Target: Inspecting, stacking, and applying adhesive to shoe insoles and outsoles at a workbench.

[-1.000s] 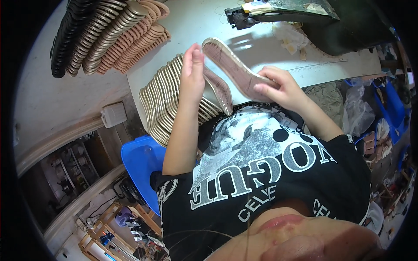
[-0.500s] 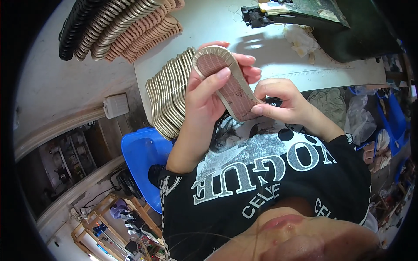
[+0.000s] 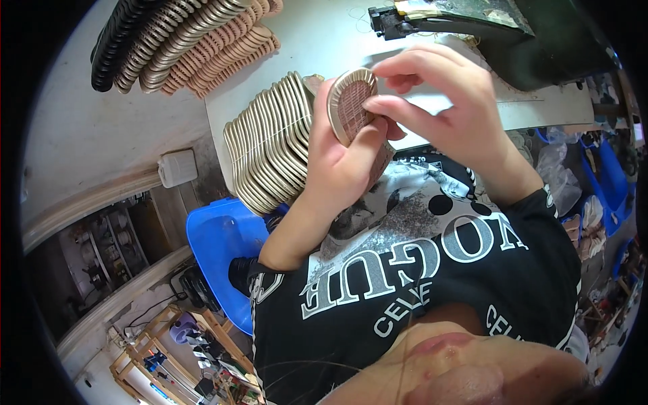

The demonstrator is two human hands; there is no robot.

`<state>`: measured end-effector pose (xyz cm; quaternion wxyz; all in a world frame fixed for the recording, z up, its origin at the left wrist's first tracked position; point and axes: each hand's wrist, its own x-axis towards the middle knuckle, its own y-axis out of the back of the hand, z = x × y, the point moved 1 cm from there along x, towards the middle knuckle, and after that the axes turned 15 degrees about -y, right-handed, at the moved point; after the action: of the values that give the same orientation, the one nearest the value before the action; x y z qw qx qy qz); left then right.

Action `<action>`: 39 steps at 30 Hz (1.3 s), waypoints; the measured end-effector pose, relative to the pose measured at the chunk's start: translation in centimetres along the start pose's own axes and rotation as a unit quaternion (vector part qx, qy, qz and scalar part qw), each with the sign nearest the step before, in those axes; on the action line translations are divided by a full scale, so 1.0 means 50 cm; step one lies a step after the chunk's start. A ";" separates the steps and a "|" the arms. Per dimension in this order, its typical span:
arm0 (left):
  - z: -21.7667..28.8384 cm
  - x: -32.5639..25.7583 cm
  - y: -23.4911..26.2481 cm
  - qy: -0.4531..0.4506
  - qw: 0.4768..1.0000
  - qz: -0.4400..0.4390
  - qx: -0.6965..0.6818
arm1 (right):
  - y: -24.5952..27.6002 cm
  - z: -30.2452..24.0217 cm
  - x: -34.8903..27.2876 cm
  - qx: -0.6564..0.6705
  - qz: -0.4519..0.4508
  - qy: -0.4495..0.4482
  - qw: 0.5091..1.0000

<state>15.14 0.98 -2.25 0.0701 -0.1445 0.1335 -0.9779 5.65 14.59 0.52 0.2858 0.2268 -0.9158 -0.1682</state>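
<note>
Head view: the left hand [image 3: 337,169] grips a sole [image 3: 351,104] upright above the table [image 3: 324,40], fingers wrapped behind it; the right hand [image 3: 439,101] pinches its edge. A stack [image 3: 270,148] stands just beside; by my reading, many soles remain to handle.

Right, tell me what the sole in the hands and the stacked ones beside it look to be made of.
Sole: probably moulded rubber or plastic. Matte reddish-brown face with a fine grid tread and a smooth beige rim. The left hand grips it; the right hand pinches its edge.
Stack of soles: apparently the same, with uniform beige edges and a dull finish.
</note>
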 end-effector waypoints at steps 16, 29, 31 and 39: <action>0.028 0.033 -0.002 -0.100 0.958 -0.011 0.270 | 0.011 0.023 0.083 -0.130 -0.032 -0.014 0.991; 0.102 0.089 -0.019 -0.054 0.981 -0.083 0.168 | 0.106 -0.066 0.150 -0.274 -0.196 0.152 0.929; 0.099 0.104 -0.023 -0.049 0.977 -0.095 0.187 | 0.106 -0.048 0.141 -0.347 -0.115 0.189 0.911; 0.053 0.132 -0.040 -0.030 0.992 -0.097 0.070 | 0.122 0.024 0.117 0.072 -0.250 -0.291 0.920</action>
<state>9.47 1.07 2.51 -0.0113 -0.1811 0.0477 -0.9822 -1.33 16.94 4.89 -0.0621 0.4096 -0.8814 -0.2269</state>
